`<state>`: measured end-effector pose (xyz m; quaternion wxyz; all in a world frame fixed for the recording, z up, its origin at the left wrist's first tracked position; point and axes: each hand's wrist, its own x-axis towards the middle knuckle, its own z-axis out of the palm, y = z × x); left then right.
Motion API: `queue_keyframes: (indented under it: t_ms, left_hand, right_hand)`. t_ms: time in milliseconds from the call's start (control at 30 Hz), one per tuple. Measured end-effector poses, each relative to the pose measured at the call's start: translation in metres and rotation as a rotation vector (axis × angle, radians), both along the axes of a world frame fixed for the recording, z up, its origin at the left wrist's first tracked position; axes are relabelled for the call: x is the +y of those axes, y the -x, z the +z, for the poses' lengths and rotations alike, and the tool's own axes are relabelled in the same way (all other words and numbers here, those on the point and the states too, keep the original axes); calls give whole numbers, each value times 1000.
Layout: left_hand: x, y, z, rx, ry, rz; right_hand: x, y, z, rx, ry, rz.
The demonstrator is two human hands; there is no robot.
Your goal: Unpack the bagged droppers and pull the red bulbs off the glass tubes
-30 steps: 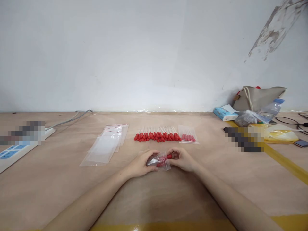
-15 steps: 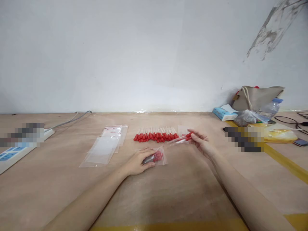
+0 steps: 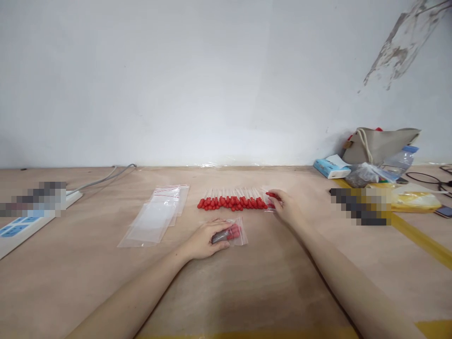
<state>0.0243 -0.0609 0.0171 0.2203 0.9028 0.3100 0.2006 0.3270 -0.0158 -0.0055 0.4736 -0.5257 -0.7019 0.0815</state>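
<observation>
Brown tabletop [image 3: 247,287] below, left hand [image 3: 206,240] clasped around a clear bag [image 3: 234,232], right hand [image 3: 287,206] pinching a red piece [image 3: 270,194].

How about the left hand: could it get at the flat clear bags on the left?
Probably yes: nothing shows between the left hand and the clear bags, though the held bag may need setting down first.

Passable over the surface [image 3: 95,268] between the plastic bags [image 3: 150,221] and the power strip [image 3: 14,230], and from the right hand [image 3: 286,208] across to the tissue pack [image 3: 326,168], but blocked centrally by the row of red-tipped sticks [image 3: 233,203], with the left hand [image 3: 206,239] and its held bag [image 3: 233,231] just in front.
</observation>
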Motion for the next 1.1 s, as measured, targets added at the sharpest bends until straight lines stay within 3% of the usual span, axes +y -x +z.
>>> queue_keyframes:
  t_ms: [167,267,400,467,600,733,900,1100]
  left_hand:
    - [1,0,0,-3,2,-6]
    - [1,-1,1,-5,2,-10]
    - [0,-1,3,-1,2,-5]
    - [-1,-1,3,-8,6,-9]
    - [-1,0,1,-15,15,-7]
    - [-1,0,0,6,17,-4]
    - [-2,0,4,34,33,13]
    - [-2,2,4,55,37,4]
  right_hand:
    - [-2,-7,-9,-198,-6,76]
    - [-9,-4,2,-283,-64,59]
    - [-26,17,18,-175,-170,-67]
    - [-37,35,21,-103,-108,-4]
    - [-55,70,17,-165,158,271]
    - [-58,85,14,-167,276,250]
    - [-56,87,19,-229,289,333]
    - [-59,87,19,-217,320,278]
